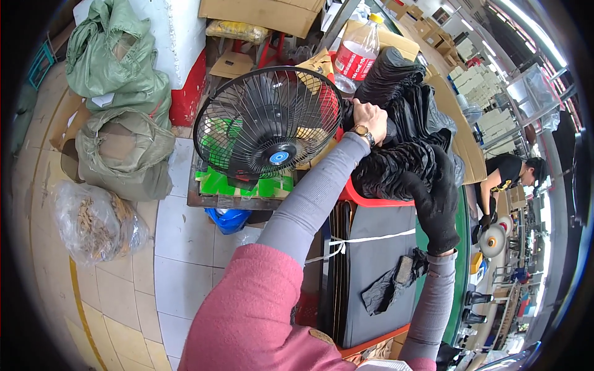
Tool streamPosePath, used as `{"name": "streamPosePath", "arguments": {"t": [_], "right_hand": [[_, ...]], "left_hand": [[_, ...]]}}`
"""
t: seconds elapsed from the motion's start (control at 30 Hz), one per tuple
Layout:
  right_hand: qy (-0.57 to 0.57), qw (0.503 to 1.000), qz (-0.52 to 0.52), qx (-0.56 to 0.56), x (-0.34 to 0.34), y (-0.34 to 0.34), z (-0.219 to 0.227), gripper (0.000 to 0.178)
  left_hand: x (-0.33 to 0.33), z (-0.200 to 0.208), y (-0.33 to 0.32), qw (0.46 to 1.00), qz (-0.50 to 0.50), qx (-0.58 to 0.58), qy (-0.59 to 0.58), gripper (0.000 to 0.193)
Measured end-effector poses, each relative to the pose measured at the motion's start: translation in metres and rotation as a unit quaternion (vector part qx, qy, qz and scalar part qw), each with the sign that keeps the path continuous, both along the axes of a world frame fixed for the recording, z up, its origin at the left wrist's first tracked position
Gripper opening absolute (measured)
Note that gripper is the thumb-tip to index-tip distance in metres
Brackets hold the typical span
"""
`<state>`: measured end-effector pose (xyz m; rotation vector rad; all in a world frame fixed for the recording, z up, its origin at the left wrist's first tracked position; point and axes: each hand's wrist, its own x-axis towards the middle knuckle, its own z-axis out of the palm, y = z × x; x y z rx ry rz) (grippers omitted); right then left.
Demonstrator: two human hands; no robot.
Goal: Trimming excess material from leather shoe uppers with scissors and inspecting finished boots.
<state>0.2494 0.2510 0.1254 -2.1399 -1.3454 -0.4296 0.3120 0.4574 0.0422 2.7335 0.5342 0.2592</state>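
A red basket [362, 197] holds rippled stacks of thin, shiny black pieces [417, 112]; their exact kind I cannot make out. My left hand [370, 121], bare with a watch at the wrist, is closed at the stacks' left side, its fingers curled over black material. In a black glove, my right hand [437, 213] reaches over the basket's right part, its fingers bent against the front stack [387, 168]. Glove and stack are alike in colour, so the fingertips are hard to tell apart. Below lies a crumpled black scrap with a small block [404, 269] on dark flat sheets [371, 297].
A black fan [272, 123] stands close left of my left hand. Behind the basket is a yellow-capped bottle [357, 59]. White string [371, 239] crosses the dark sheets. Green sacks [120, 80] and a clear bag [93, 222] sit at left. A co-worker [510, 176] bends at right.
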Motion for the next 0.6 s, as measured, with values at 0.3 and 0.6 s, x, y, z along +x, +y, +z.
{"name": "streamPosePath", "arguments": {"t": [0.3, 0.6], "right_hand": [[0.008, 1.000, 0.019, 0.013, -0.009, -0.011, 0.012, 0.073], [-0.055, 0.996, -0.067, 0.013, -0.066, -0.089, 0.049, 0.075]], "left_hand": [[0.022, -0.029, 0.016, 0.999, -0.042, 0.022, -0.018, 0.072], [-0.008, -0.004, 0.029, 0.959, 0.070, -0.014, -0.275, 0.037]]}}
